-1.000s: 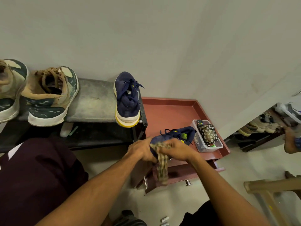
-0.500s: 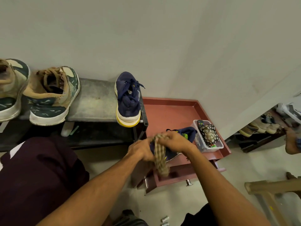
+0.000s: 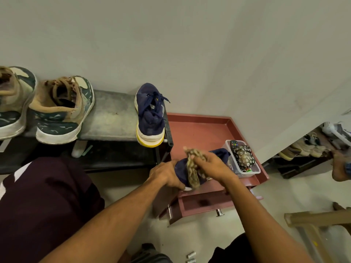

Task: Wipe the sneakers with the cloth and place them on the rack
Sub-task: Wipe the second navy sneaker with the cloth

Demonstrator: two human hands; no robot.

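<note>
Left hand (image 3: 167,174) grips near end of navy sneaker (image 3: 180,166) over red table's (image 3: 199,130) front edge, right hand (image 3: 210,165) clamps cloth (image 3: 192,177) on it, long axis pointing back-right; rack (image 3: 110,114) lies left, nearer left hand.

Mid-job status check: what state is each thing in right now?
Left hand, grips the held navy sneaker.
Right hand, holds the cloth against it.
Cloth, bunched, draped over that sneaker.
Held navy sneaker, over the red table, not racked.
Second navy sneaker, upright on the rack, right end.
Green-tan pair, upright on the rack, left.
Drawer, partly open.
</note>
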